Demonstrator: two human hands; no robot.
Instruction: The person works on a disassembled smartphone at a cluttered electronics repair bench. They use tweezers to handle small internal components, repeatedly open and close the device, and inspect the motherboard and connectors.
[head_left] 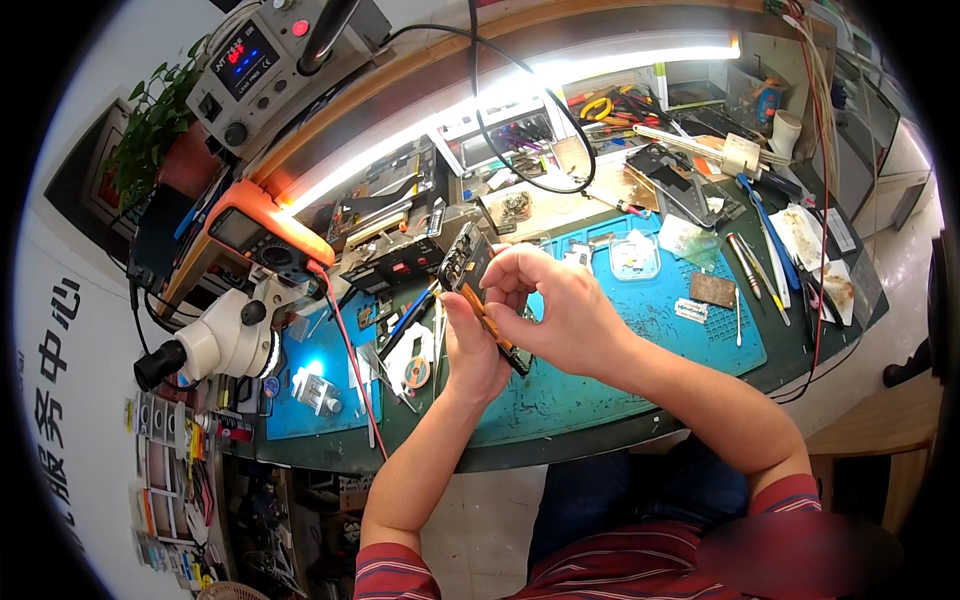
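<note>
Gripped upright in my left hand [478, 350] is an opened smartphone [463, 258], its dark inner parts and camera end showing at the top. An orange strip lies along the side of it, between my hands. Curled fingers of my right hand [570, 310] meet the phone's right edge. Whatever that hand pinches is hidden behind its fingers. Both hands are raised above the blue work mat [600, 395].
On the mat lie a clear plastic box [634, 257], a brown plate [712, 290] and a razor blade [691, 310]. Tweezers and a blue tool [770, 225] are at the right. A microscope [215, 335], an orange multimeter [265, 235] and a hanging black cable [480, 110] stand close by.
</note>
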